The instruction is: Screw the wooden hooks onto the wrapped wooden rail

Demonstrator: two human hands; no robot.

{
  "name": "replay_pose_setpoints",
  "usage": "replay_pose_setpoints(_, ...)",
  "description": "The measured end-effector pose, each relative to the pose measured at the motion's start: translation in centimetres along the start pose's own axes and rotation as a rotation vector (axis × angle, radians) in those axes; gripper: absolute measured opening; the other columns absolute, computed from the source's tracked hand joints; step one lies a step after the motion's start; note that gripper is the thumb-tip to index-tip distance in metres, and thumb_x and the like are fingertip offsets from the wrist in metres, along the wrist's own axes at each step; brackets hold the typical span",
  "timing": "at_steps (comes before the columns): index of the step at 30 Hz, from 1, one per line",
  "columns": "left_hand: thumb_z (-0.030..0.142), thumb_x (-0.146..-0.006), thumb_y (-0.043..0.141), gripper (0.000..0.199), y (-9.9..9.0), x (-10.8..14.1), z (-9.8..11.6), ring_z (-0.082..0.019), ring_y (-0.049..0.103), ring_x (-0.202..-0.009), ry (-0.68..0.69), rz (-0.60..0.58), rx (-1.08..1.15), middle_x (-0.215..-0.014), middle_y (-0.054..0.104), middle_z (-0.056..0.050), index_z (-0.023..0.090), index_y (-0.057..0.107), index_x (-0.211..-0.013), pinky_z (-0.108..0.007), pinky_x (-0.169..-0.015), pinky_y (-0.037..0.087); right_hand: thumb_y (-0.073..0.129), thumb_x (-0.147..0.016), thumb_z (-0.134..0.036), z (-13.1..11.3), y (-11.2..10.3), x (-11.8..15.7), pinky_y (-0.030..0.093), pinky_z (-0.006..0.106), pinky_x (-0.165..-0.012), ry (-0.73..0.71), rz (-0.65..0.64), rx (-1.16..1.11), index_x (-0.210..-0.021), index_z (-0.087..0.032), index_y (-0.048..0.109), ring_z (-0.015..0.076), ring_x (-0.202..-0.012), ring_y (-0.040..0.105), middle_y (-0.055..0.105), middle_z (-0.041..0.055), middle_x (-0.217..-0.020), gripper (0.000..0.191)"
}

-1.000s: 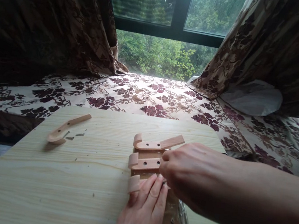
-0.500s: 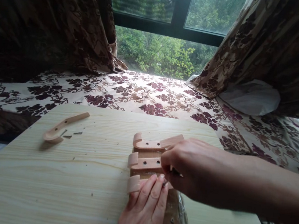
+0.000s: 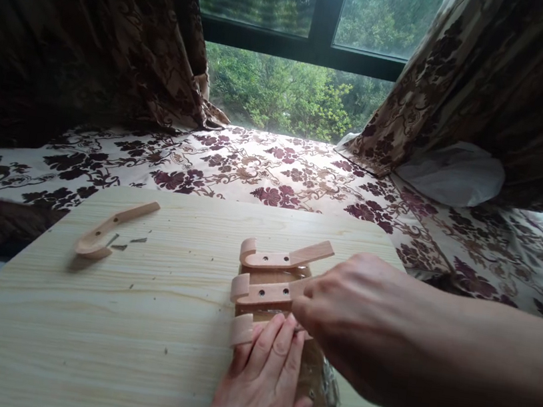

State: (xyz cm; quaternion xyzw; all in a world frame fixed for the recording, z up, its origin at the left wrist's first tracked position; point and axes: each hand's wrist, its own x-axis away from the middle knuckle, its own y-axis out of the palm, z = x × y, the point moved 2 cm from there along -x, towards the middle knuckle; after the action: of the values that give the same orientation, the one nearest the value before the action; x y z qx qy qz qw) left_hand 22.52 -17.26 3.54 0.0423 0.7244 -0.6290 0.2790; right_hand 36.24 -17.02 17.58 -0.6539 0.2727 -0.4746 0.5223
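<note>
My left hand (image 3: 259,380) lies flat, fingers outstretched, across the nearest wooden hook (image 3: 241,330), whose curled end shows left of the fingers. Just beyond its fingertips, my right hand (image 3: 326,299) is closed in a fist; whatever it grips is hidden. Two more wooden hooks, a middle one (image 3: 266,291) and a far one (image 3: 276,259), rest side by side on a brown board (image 3: 311,369) partly wrapped in clear plastic. Dark screws show in their holes. The right fist covers the right part of the middle hook.
A loose wooden hook (image 3: 111,228) lies at the left of the pale wooden table (image 3: 96,334), with several screws (image 3: 139,239) beside it. Small crumbs dot the tabletop. Behind stand a ledge with flowered cloth (image 3: 256,168), curtains (image 3: 407,101) and a white bag (image 3: 452,174).
My right wrist and forearm have swung lower and nearer, uncovering the far hook's right end. My left hand keeps its place on the nearest hook. The view has shifted slightly.
</note>
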Motion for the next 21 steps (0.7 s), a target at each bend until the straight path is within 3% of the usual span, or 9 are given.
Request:
replay_pose_setpoints(3,0.038,-0.091,0.037,0.044,-0.3,-0.2,0.0,-0.022,0.056,-0.111,-0.011,0.073,-0.018,-0.121,0.062,-0.009,0.009,0.054,-0.119,-0.032,-0.087,0.048,0.061,-0.071,-0.016,0.5,-0.5,0.0,0.021,0.027,-0.039,0.152,-0.064,-0.071,-0.060,-0.018,0.057,0.0092,-0.040,0.029,0.051,-0.0023,-0.051,0.011)
replay_pose_setpoints(5,0.038,-0.091,0.036,0.044,-0.3,-0.3,0.0,-0.021,0.057,-0.110,-0.013,0.087,-0.021,-0.120,0.063,-0.009,0.009,0.055,-0.118,-0.032,-0.087,0.048,0.060,-0.073,-0.015,0.4,-0.7,0.2,0.020,0.027,-0.039,0.190,-0.073,-0.069,-0.064,-0.018,0.060,0.0093,-0.041,0.030,0.053,-0.0019,-0.054,0.009)
replay_pose_setpoints(8,0.040,-0.090,0.039,0.043,-0.2,-0.3,0.1,-0.022,0.056,-0.113,-0.026,0.026,0.007,-0.124,0.060,-0.008,0.012,0.055,-0.119,-0.033,-0.089,0.048,0.056,-0.077,-0.008,-0.3,-0.8,0.8,0.021,0.029,-0.043,0.090,0.001,0.010,-0.075,-0.018,0.063,0.0112,-0.048,0.041,0.061,0.0005,-0.068,0.012)
replay_pose_setpoints(12,0.032,-0.089,0.042,0.036,0.3,-0.3,0.2,-0.021,0.057,-0.112,-0.093,-0.048,0.071,-0.124,0.061,-0.007,0.015,0.058,-0.116,-0.031,-0.085,0.051,0.054,-0.080,-0.009,-1.4,-0.6,1.2,0.024,0.031,-0.047,-0.078,0.144,0.060,-0.068,-0.017,0.058,0.0143,-0.058,0.048,0.061,0.0035,-0.074,0.015)
replay_pose_setpoints(16,0.031,-0.089,0.043,0.035,0.4,-0.1,0.2,-0.021,0.058,-0.110,-0.114,-0.069,0.145,-0.122,0.062,-0.007,0.016,0.058,-0.117,-0.031,-0.083,0.052,0.054,-0.075,-0.006,-1.4,0.3,0.5,0.026,0.029,-0.047,-0.124,0.091,-0.034,-0.062,-0.017,0.057,0.0112,-0.052,0.044,0.057,0.0014,-0.065,0.017)
replay_pose_setpoints(21,0.037,-0.089,0.044,0.040,-0.3,-0.1,0.0,-0.023,0.056,-0.111,-0.048,-0.003,0.079,-0.123,0.061,-0.009,0.012,0.055,-0.118,-0.034,-0.087,0.050,0.055,-0.074,-0.009,-0.1,0.4,-0.4,0.023,0.026,-0.042,0.111,0.004,-0.089,-0.059,-0.016,0.057,0.0076,-0.042,0.030,0.049,-0.0016,-0.051,0.017)
